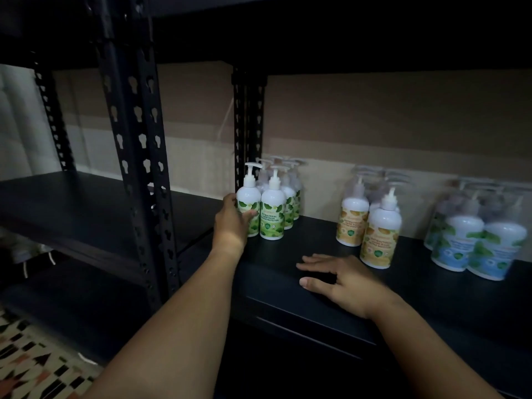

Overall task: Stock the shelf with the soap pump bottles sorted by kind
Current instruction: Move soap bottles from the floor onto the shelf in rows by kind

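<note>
Left hand (pixel 233 218) of ours wraps its fingers round the front white green-labelled pump bottle (pixel 249 203) on the black metal shelf (pixel 316 249), right hand (pixel 342 279) resting flat, fingers spread.

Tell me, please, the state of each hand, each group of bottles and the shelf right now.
left hand: wrapped around the front-left green-label bottle
right hand: flat on the shelf, palm down, holding nothing
green-label group: upright, clustered at the left
orange-label group: upright, in the middle
blue-label group: upright, at the right, blurred
shelf: partly stocked
</note>
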